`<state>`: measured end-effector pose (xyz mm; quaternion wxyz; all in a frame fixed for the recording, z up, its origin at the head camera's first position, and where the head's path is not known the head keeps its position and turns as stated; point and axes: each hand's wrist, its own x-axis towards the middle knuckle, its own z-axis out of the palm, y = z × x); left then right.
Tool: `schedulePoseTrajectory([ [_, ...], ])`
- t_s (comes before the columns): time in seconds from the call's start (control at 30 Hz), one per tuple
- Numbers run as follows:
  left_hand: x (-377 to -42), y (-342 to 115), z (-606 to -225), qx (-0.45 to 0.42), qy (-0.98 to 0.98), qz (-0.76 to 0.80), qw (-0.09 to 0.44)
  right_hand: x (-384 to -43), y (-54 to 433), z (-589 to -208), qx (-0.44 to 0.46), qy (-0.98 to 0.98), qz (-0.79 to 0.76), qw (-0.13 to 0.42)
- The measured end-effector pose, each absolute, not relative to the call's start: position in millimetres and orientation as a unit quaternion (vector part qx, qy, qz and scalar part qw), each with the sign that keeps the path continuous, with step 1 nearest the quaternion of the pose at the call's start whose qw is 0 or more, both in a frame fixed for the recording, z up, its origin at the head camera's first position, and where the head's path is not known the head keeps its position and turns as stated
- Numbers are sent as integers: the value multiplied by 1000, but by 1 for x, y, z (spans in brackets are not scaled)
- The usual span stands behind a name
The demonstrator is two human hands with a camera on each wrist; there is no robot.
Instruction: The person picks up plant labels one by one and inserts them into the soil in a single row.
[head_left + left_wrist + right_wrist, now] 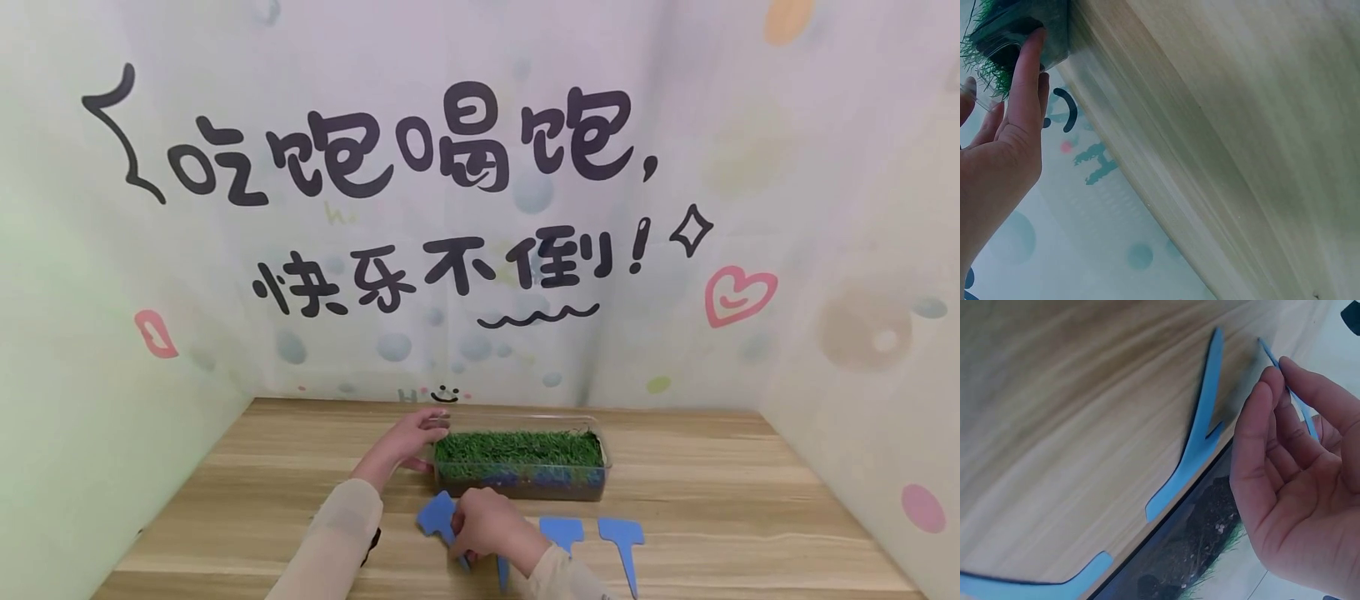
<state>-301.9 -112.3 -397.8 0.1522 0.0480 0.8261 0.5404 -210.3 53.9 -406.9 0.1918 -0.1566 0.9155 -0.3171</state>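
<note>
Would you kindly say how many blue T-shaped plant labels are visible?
4: one label pinched in the right hand; a second label partly behind that hand; a third label partly behind the sleeve; a fourth label farthest right. Others may be hidden.

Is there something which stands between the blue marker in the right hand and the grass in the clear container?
Only the container's front wall stands between the blue marker and the grass; above it, nothing visible blocks. The left hand touches the container's left end, apparently out of the way.

The wall backdrop (450,217) bears black "吃饱喝饱, 快乐不倒!" (468,133) and, lower, teal "H" (1099,164)
</note>
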Motion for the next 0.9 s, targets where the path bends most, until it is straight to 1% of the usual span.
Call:
schedulePoseTrajectory([
  [0.2,-300,-113,-397,52,828,538,151,-213,60,-405,-160,907,-346,179],
  [0.43,-300,-114,-398,47,827,542,145,-222,67,-410,-151,903,-359,183],
  [0.53,-299,-114,-398,50,828,540,146,-224,71,-408,-156,902,-362,178],
  [0.57,-299,-113,-398,50,827,540,146,-219,70,-399,-153,903,-361,175],
  [0.9,-298,-113,-398,63,821,549,145,-223,82,-394,-162,894,-391,149],
])
